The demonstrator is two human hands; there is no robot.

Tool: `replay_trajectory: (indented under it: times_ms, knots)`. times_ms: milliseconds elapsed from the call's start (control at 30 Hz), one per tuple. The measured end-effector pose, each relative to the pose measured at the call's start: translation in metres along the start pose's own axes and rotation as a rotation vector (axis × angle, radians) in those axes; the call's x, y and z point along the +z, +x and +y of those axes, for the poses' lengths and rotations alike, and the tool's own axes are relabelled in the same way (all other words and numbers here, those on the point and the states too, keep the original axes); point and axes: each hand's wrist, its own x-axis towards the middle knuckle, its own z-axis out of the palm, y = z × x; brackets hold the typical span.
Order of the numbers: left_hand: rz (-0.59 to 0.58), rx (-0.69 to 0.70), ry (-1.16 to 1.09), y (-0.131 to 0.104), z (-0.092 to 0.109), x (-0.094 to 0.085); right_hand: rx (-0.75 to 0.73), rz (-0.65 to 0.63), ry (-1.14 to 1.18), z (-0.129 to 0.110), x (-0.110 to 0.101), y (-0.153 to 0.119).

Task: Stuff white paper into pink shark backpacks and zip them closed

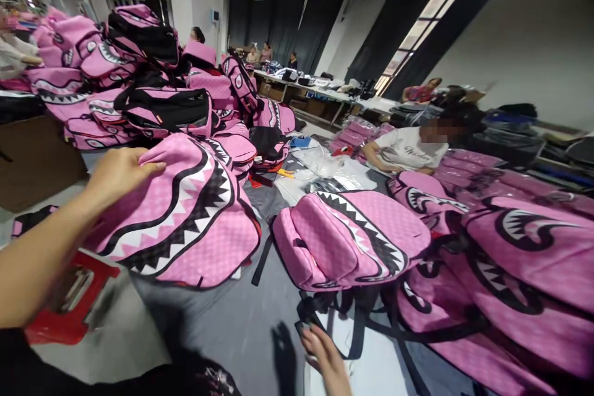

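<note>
My left hand pinches the top edge of a pink backpack with a black-and-white shark-tooth pattern, held tilted at the left over the grey table. At bottom centre, my right hand has its fingers at the black straps below a second pink backpack. Its fingers are bent, and whether they grip a strap is hard to make out. That second backpack lies on its side on the grey table, near a white sheet.
A tall pile of pink backpacks stands at the back left, and more pink backpacks lie at the right. A red stool is at lower left. Across the table a person leans over, beside plastic bags.
</note>
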Motion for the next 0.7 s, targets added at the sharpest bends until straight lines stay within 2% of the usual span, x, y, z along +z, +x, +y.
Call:
replay_trajectory:
  times_ms: [33, 67, 133, 200, 233, 267, 333, 400, 467, 533, 600, 633, 700]
  knots:
    - [-0.054, 0.007, 0.014, -0.009, -0.006, -0.008, -0.004, -0.035, 0.051, 0.008, 0.04, 0.007]
    - [-0.112, 0.033, 0.025, -0.018, -0.009, -0.012, -0.022, -0.13, 0.099, 0.015, 0.079, 0.012]
    - [-0.219, 0.134, 0.039, -0.034, -0.012, -0.011, -0.06, -0.317, 0.19, 0.028, 0.147, 0.014]
    - [-0.27, 0.236, 0.048, -0.047, -0.01, -0.006, -0.066, -0.381, 0.243, 0.042, 0.188, 0.009]
    - [-0.272, 0.269, 0.05, -0.051, -0.009, -0.004, -0.063, -0.348, 0.251, 0.047, 0.196, 0.005]
    - [-0.266, 0.287, 0.05, -0.053, -0.008, -0.003, -0.065, -0.287, 0.243, 0.05, 0.197, 0.003]
    - [-0.248, 0.293, 0.03, -0.051, -0.009, -0.002, -0.112, -0.148, 0.184, 0.045, 0.179, 0.001]
    - [-0.236, 0.271, -0.018, -0.041, -0.013, 0.0, -0.223, -0.05, 0.072, 0.02, 0.145, 0.001]
    - [-0.236, 0.201, -0.06, -0.025, -0.019, 0.01, -0.345, 0.023, -0.085, -0.02, 0.109, 0.004]
    - [-0.273, 0.101, -0.092, -0.011, -0.024, 0.033, -0.427, 0.097, -0.245, -0.06, 0.081, 0.007]
    - [-0.328, 0.022, -0.113, -0.005, -0.024, 0.065, -0.474, 0.144, -0.366, -0.083, 0.066, 0.011]
    - [-0.357, -0.001, -0.121, -0.006, -0.022, 0.084, -0.485, 0.156, -0.425, -0.085, 0.064, 0.014]
    - [-0.411, -0.031, -0.122, -0.018, -0.017, 0.118, -0.476, 0.138, -0.554, -0.069, 0.064, 0.019]
